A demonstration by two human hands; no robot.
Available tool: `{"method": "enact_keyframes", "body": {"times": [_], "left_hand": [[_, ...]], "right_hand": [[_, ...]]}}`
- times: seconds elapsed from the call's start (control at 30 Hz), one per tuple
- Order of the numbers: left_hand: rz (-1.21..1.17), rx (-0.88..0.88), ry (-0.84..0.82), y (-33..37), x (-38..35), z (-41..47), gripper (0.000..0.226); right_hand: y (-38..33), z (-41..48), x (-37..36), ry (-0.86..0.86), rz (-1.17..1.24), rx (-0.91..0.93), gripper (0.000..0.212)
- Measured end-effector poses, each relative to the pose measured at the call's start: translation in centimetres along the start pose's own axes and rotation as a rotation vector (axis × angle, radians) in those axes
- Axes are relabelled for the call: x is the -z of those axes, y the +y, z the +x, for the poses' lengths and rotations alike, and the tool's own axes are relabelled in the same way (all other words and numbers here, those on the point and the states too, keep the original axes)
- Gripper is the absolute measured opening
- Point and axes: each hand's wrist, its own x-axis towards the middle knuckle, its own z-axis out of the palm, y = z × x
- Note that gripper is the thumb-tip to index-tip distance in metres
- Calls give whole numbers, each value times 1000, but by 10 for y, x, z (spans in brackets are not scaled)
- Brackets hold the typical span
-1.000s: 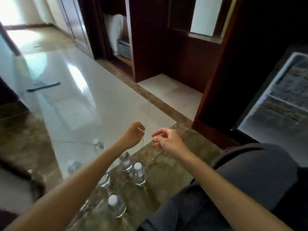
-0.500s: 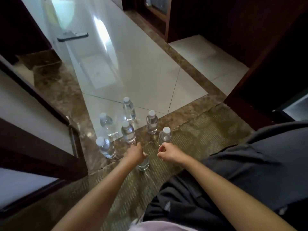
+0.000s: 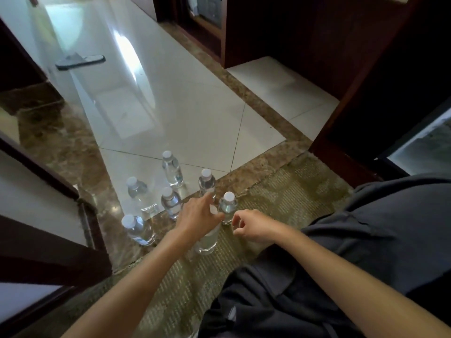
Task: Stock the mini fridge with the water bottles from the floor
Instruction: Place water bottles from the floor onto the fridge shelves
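At far left a wooden door [image 3: 48, 240] stands ajar; just right of it a cluster of upright water bottles [image 3: 172, 170] sits where the pale tile meets the brown marble border [image 3: 256, 167], none yet moved to the fridge. The left hand [image 3: 199, 219] reaches over the nearest bottle [image 3: 207, 240], fingers spread and draped across its top, seemingly closing on it, though a firm grip cannot be confirmed. The right hand [image 3: 253, 226] hangs empty beside the capped bottle [image 3: 228, 208], fingers loosely curled, not touching it. The picking-up step looks just begun; next, each hand likely needs to wrap a bottle's body and carry it rightward to the open mini fridge [image 3: 424, 142] at the right edge. No label text is legible.
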Motion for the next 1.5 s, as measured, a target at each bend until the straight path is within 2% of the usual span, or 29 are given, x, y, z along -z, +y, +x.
{"method": "enact_keyframes", "body": {"times": [0.13,0.4,0.57,0.67,0.83,0.97,1.07,1.17,1.3,1.5], "left_hand": [[-132,-113,59,55,45,10,28],[-109,-417,118,193,93,56,21],[-131,-616,54,289,95,83,16],[-110,-727,-35,347,85,92,13],[12,-912,-252,436,57,106,8],[143,-1022,-437,492,20,121,14],[219,-1062,-517,523,-13,137,16],[213,-1089,-531,550,-48,154,21],[122,-1075,-536,577,-102,181,31],[-6,-978,-578,593,-189,219,40]], "right_hand": [[18,-23,52,26,58,-6,37],[67,-62,156,271,415,27,53],[113,-88,207,475,496,59,50],[150,-106,232,542,557,96,51],[224,-137,265,486,700,113,57],[287,-150,272,492,762,42,60],[328,-147,268,653,769,-93,64],[362,-136,266,828,802,-173,53],[416,-112,264,952,870,-288,48],[489,-81,256,1088,893,-484,56]]}}
